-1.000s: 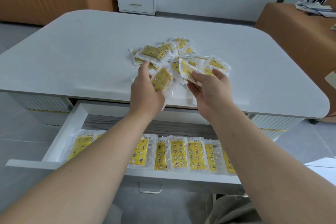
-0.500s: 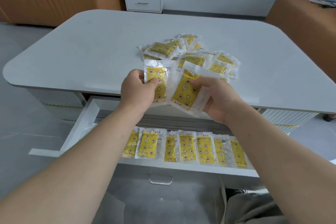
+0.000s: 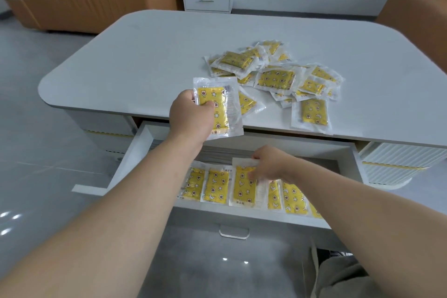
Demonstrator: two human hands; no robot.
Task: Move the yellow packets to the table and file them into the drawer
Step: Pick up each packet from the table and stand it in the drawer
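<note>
Now my left hand (image 3: 191, 116) grips one packet (image 3: 219, 106); below it my right hand (image 3: 268, 164) pinches another packet (image 3: 243, 189) in the drawer (image 3: 135, 152). Light, slippery film, I think: pinch the sealed margin. The pile (image 3: 278, 77) lies beyond.

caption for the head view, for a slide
Right hand sets a packet into the open drawer; left hand holds a second packet.

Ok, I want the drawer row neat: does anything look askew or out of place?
Only the packet the right hand holds in the drawer row: it stands higher than its neighbours. The pile on the table is a loose jumble, none visibly torn.
</note>
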